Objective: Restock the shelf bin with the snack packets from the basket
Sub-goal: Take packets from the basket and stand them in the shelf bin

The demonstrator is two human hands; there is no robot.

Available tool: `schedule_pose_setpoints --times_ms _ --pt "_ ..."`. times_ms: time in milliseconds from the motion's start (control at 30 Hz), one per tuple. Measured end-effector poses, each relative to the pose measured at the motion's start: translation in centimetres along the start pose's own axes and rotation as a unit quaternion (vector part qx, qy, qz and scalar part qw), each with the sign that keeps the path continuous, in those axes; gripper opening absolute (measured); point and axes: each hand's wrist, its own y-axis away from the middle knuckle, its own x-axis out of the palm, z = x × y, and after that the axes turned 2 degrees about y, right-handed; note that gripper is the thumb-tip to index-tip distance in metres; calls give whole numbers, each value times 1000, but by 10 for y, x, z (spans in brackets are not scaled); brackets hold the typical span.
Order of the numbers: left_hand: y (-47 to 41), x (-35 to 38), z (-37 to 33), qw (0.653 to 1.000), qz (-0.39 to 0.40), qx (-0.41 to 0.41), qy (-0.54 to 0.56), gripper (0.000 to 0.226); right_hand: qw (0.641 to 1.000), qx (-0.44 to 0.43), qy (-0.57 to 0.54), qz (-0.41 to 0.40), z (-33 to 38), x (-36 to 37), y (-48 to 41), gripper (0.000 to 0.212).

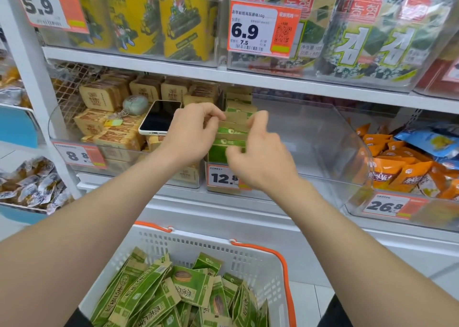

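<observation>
In a clear bin (310,140) (white shelf (173,64)), left hand (191,132) and right hand (258,157) pinch packets (232,131).

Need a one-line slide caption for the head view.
Left hand and right hand grip green packets in the shelf bin; spare packets lie in the basket below.

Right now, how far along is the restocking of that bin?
Done: a row of green packets stands at the left end of the clear bin. In hand: the left hand and right hand grip that row. Left: most of the bin is bare, and the basket holds a heap of packets, so it looks early.
</observation>
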Motion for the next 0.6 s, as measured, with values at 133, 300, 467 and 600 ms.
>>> schedule_pose_setpoints --times_ms 133,300,467,600 --pt "11 5 0 994 -34 72 -78 40 981 140 -104 85 -10 -15 -18 44" --pt "18 15 6 972 105 130 -167 53 876 313 -361 67 -19 -5 -43 24" --pt "21 20 5 975 70 110 -182 58 860 305 -400 86 -18 10 -59 62" --pt "25 30 3 989 73 35 -121 93 805 281 -503 144 -15 24 -69 48"
